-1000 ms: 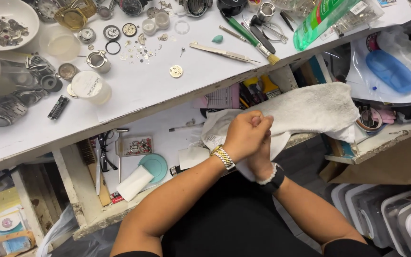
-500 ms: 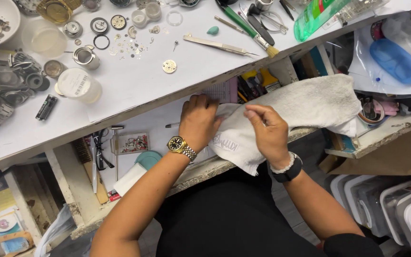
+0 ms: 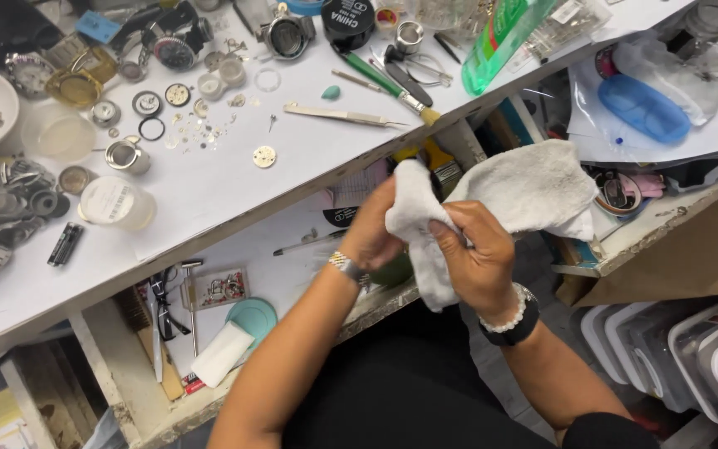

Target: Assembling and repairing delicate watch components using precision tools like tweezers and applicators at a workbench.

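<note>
Bright, even light from overhead. White bench top [image 3: 234, 179] nearly washes out, shadows under small parts soft and short. Glare on the green bottle [image 3: 504, 33] and the clear plastic far right. Shelf under the bench darker; near floor dim. Towel [image 3: 525, 187] sharp enough to show nap. Hands slightly soft. Left edge blurred, lines bowing toward the corners.

White cloth [image 3: 508, 199] covers left hand [image 3: 371, 233] fingers and whatever they hold. Right hand [image 3: 475, 258] fingertips buried in folds. Tiny parts [image 3: 201, 129] on bench indistinct; storage bins [image 3: 691, 349] cut by right edge
</note>
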